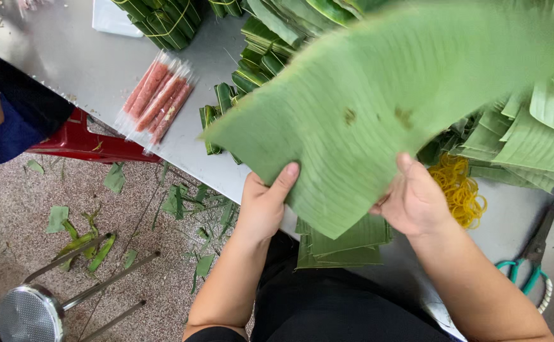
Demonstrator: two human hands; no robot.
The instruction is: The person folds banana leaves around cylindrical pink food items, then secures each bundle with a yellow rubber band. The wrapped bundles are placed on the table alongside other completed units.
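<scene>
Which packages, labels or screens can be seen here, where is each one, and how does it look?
Clear plastic packets of pink-red sausage sticks: on the grey metal table, left of the leaf piles; long narrow tubes side by side.
White flat package or tray: top edge of the table, only partly in view.
No labels, signs or screens show.

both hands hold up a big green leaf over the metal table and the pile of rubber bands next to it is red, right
Not quite: the rubber bands are yellow, not red, as the head view shows. Both the left hand and right hand do hold the big green leaf over the metal table.
</scene>
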